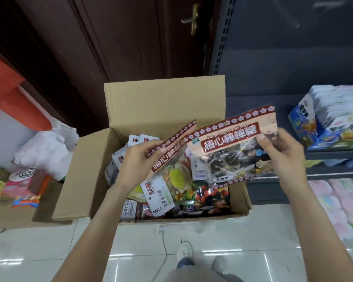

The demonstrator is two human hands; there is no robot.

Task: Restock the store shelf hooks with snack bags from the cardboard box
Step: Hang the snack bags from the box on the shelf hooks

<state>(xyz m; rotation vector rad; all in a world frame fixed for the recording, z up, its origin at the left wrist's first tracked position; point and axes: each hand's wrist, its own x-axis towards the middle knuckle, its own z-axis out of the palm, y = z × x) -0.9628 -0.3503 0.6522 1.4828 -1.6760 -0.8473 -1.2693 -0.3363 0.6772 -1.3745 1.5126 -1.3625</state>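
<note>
- The person stands over an open cardboard box (86,180) on the pale tiled floor (49,251), its flaps folded out, the tall back flap at 12 o'clock.
- The left hand (138,159) grips one plum lollipop bag (171,147) by its maroon flowered header, thumb on top, fingers curled beneath; the bag tilts up toward 1 o'clock above the box.
- The right hand (281,155) pinches a second lollipop bag (232,143) at its right edge, thumb across the front; this bag faces up and overlaps the first one's right side.
- Both bags hang over the box's middle and right half, clear of the packets below.
- Inside the box lies a jumble of snack packets (161,196): white sachets, fruit-printed bags, dark wrappers.
- At 3 o'clock a dark metal shelf (334,153) carries a blue-and-white carton (306,119).
- At 9 o'clock sit a crumpled white plastic bag (47,151) and a mosquito-coil pack (22,174).
- Behind the box, at 12 o'clock, stands a dark brown door (130,37) with a brass handle (193,19).
- One shoe (184,254) shows at 6 o'clock.
</note>
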